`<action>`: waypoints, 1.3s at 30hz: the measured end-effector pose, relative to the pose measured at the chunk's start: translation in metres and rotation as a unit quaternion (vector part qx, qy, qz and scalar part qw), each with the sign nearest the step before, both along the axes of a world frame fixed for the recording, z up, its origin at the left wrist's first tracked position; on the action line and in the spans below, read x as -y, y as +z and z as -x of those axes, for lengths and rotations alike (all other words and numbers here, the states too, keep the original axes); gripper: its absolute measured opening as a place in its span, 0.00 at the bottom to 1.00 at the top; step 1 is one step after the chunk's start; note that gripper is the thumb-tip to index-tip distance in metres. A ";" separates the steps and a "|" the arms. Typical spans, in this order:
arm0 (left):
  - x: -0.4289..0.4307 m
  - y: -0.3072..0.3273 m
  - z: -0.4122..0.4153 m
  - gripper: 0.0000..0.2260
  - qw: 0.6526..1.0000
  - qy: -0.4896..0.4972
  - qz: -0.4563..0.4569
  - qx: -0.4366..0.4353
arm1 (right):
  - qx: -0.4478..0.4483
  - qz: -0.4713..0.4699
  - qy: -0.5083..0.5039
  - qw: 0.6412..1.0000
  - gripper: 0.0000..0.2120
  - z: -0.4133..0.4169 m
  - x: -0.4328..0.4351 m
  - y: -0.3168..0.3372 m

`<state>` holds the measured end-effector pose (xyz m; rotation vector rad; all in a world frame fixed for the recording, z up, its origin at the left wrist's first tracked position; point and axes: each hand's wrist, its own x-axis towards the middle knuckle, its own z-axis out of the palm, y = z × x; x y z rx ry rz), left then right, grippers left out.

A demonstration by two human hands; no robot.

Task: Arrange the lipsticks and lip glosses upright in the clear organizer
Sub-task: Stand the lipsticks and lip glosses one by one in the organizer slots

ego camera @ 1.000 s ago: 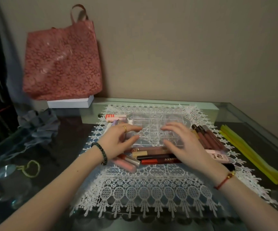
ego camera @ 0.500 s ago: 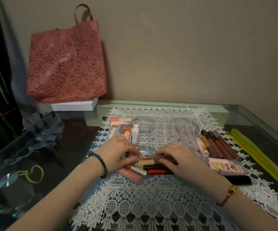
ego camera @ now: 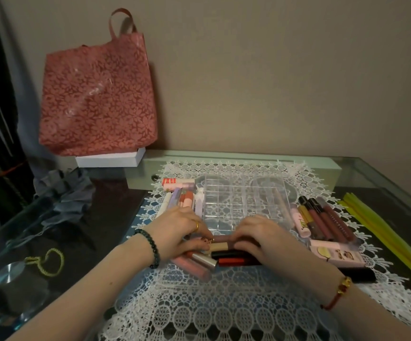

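on the lace mat (ego camera: 224,303), both hands meet over a pile of lipsticks (ego camera: 231,261) lying flat at 6 o'clock of the clear organizer (ego camera: 241,200). the left hand (ego camera: 177,230) pinches 1 end of a mauve tube (ego camera: 221,239); the right hand (ego camera: 261,235) curls its fingers round the other end. more tubes (ego camera: 182,200) lie at the organizer's 9 o'clock, glosses (ego camera: 322,220) at its 3 o'clock. a red bag (ego camera: 96,94) leans on the wall (ego camera: 273,70) at 11 o'clock.
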<state>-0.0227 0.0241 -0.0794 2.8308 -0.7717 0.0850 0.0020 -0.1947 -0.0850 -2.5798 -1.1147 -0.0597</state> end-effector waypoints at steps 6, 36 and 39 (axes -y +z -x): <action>0.012 0.007 -0.002 0.18 0.999 -0.029 -0.040 -0.022 | 0.007 0.057 0.012 0.998 0.11 -0.003 -0.005 0.010; 0.099 0.081 -0.062 0.14 0.854 -0.003 0.521 0.003 | -0.035 -0.386 -0.082 0.918 0.09 -0.049 0.041 0.077; 0.111 0.079 -0.081 0.09 0.842 0.012 0.540 0.000 | -0.032 -0.433 -0.098 0.895 0.11 -0.067 0.045 0.085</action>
